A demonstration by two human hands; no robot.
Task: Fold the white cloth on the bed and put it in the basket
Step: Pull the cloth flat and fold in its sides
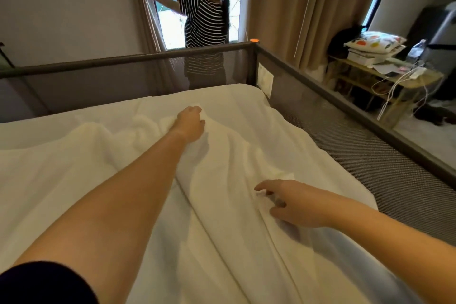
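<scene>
The white cloth (222,205) lay rumpled across the bed (37,155), white on white, so where cloth ended and sheet began was hard to tell. The left hand (191,122) was stretched far out, its fingers curled down into a bunched ridge of the cloth; the fingertips were buried in the fabric, so whether they had truly pinched it could not be told. Nearer, the right hand (293,202) sat on the cloth with thumb and fingers closing around a small crumpled corner, a bit of fabric showing between them. A dark sleeve (42,284) was cut off at the bottom edge. No basket showed in the view. A grey mesh rail (345,136) ran round the bed. Beyond it a second person in a striped shirt (204,20) stood at the window, back turned, arms up at the curtain (145,20), legs veiled by the mesh. At the right, a cluttered side table (394,76), blurred.
</scene>
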